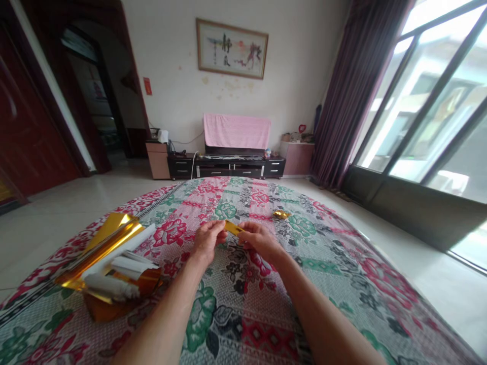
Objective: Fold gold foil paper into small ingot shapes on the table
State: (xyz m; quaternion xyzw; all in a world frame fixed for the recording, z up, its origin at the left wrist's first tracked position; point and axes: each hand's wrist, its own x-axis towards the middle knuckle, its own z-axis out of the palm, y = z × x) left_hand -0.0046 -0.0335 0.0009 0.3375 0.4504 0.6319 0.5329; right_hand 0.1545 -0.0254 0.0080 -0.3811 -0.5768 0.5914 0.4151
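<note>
Between my two hands, above the middle of the flowered cloth, is a small strip of gold foil paper (233, 228). My left hand (208, 239) pinches its left end between thumb and fingers. The right end is gripped by my right hand (261, 240), whose fingers curl in and partly hide it. Beyond my right hand lies a small folded gold foil piece (281, 215), its exact shape too small to make out. To the left of my left arm rests a pile of gold foil sheets (110, 238), some curled, with white undersides showing.
A patterned cloth (216, 324) with red and green flowers covers the round table. Past its far edge stand a low black TV cabinet (216, 167) and a pink cloth (238, 131) draped over something. Dark curtains (353, 101) and glass doors are on the right.
</note>
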